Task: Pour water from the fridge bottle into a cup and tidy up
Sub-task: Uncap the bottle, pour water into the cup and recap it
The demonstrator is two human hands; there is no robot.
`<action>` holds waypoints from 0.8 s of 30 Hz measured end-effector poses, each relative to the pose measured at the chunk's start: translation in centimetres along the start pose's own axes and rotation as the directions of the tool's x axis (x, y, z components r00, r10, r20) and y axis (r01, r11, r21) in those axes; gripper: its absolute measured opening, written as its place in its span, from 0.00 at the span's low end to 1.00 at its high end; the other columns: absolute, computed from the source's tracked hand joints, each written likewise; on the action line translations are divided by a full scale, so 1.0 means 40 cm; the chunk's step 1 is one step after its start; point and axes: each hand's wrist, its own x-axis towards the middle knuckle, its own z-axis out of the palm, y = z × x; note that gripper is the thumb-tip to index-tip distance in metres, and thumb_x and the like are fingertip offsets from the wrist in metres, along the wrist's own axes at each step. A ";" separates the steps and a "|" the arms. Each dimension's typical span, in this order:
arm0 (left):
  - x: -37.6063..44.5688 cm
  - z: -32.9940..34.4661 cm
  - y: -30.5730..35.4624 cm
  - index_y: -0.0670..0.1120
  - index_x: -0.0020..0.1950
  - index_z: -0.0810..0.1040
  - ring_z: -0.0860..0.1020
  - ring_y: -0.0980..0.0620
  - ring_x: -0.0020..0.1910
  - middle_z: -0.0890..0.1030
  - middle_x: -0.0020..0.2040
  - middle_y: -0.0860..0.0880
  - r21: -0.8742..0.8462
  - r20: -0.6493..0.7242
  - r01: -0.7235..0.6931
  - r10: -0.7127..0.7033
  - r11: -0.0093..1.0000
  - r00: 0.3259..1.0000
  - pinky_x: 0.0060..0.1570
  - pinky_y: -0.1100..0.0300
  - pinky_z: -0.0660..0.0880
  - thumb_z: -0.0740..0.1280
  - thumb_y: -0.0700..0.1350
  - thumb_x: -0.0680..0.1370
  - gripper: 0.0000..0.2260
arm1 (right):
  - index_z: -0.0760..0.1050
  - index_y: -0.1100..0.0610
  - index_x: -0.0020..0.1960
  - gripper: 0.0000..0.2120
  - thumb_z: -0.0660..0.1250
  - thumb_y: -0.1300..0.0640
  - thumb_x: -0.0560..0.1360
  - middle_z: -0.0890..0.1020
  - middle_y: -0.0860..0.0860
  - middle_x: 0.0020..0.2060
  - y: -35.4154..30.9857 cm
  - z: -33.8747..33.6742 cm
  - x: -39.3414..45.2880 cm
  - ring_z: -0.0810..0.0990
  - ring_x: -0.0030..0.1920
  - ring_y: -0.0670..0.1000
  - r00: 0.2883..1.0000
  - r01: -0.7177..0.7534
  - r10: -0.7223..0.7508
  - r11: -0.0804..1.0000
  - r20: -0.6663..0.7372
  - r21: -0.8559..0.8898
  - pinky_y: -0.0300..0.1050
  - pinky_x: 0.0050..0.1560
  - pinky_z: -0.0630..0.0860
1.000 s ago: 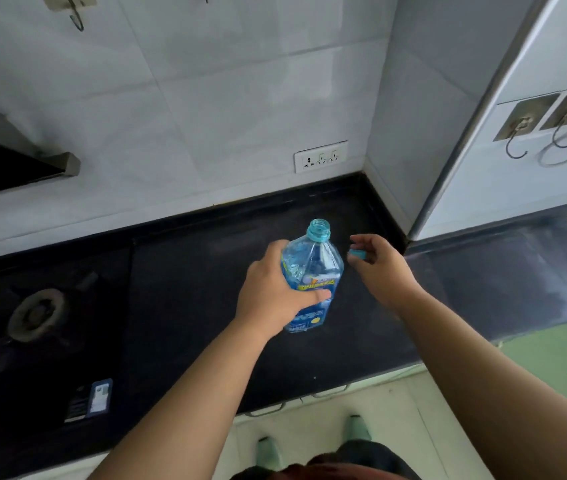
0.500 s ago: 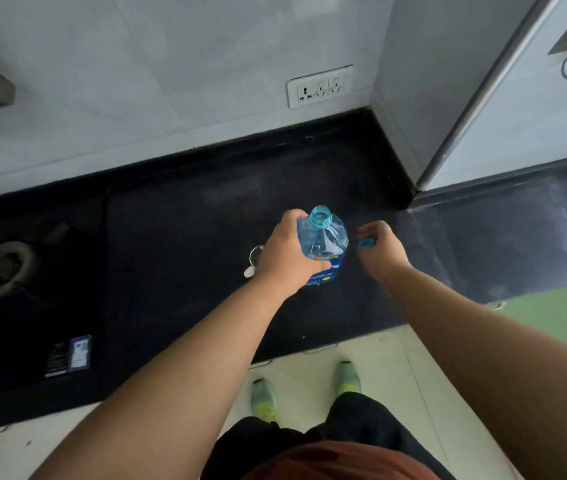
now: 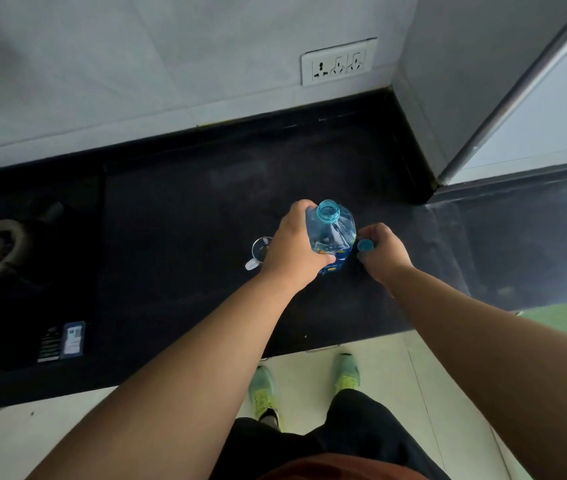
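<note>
Bottle (image 3: 332,237) first, my landmark: it stands uncapped and upright over the black countertop (image 3: 185,209), above my green shoes (image 3: 264,393), with my left hand (image 3: 292,251) wrapped around its left side, fingers curled tight against the clear plastic. Just right of the bottle, my right hand (image 3: 384,254) pinches the blue cap (image 3: 365,244) between thumb and fingertips. Left of the bottle, half hidden behind my left hand, sits the clear cup (image 3: 259,252), and farther back the wall socket (image 3: 339,65).

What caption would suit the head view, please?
Left hand grips the uncapped bottle; right hand holds its cap beside a cup.
</note>
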 end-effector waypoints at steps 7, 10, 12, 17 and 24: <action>0.005 -0.028 -0.020 0.57 0.84 0.51 0.71 0.48 0.75 0.67 0.80 0.50 0.106 0.129 -0.005 -0.008 0.994 0.992 0.72 0.49 0.73 0.82 0.38 0.69 0.55 | 0.70 0.35 0.70 0.34 0.69 0.59 0.68 0.75 0.50 0.68 -0.036 -0.005 -0.029 0.71 0.68 0.56 0.996 0.037 -0.032 0.997 0.083 -0.061 0.50 0.65 0.74; 0.001 -0.067 -0.074 0.61 0.84 0.51 0.69 0.46 0.75 0.69 0.78 0.54 0.159 -0.005 0.054 -0.054 0.986 0.999 0.72 0.42 0.72 0.79 0.37 0.69 0.54 | 0.65 0.34 0.74 0.48 0.80 0.47 0.57 0.77 0.43 0.69 -0.039 -0.007 -0.050 0.73 0.72 0.53 0.969 0.174 -0.166 0.984 0.181 -0.027 0.57 0.69 0.75; -0.005 -0.090 -0.132 0.58 0.82 0.62 0.75 0.47 0.68 0.74 0.72 0.53 0.012 -0.198 0.173 -0.167 0.985 0.966 0.66 0.46 0.77 0.75 0.35 0.72 0.43 | 0.65 0.39 0.76 0.50 0.84 0.51 0.59 0.78 0.42 0.66 -0.055 -0.007 -0.071 0.77 0.68 0.50 0.948 0.208 -0.210 0.978 0.241 0.032 0.48 0.64 0.80; -0.024 -0.103 -0.250 0.51 0.77 0.69 0.77 0.52 0.51 0.70 0.72 0.46 -0.058 -0.064 0.548 -0.551 0.835 0.832 0.47 0.57 0.78 0.70 0.44 0.81 0.24 | 0.57 0.38 0.79 0.56 0.84 0.67 0.64 0.75 0.37 0.66 -0.097 -0.003 -0.095 0.78 0.66 0.42 0.914 0.264 -0.321 0.935 0.249 0.238 0.40 0.64 0.77; -0.024 -0.057 -0.282 0.56 0.68 0.71 0.83 0.48 0.52 0.80 0.54 0.50 -0.165 0.070 0.601 -0.599 0.782 0.798 0.54 0.48 0.83 0.61 0.51 0.85 0.11 | 0.63 0.40 0.66 0.45 0.87 0.59 0.61 0.77 0.39 0.58 -0.127 0.002 -0.106 0.78 0.57 0.37 0.933 0.277 -0.305 0.947 0.189 0.162 0.35 0.56 0.76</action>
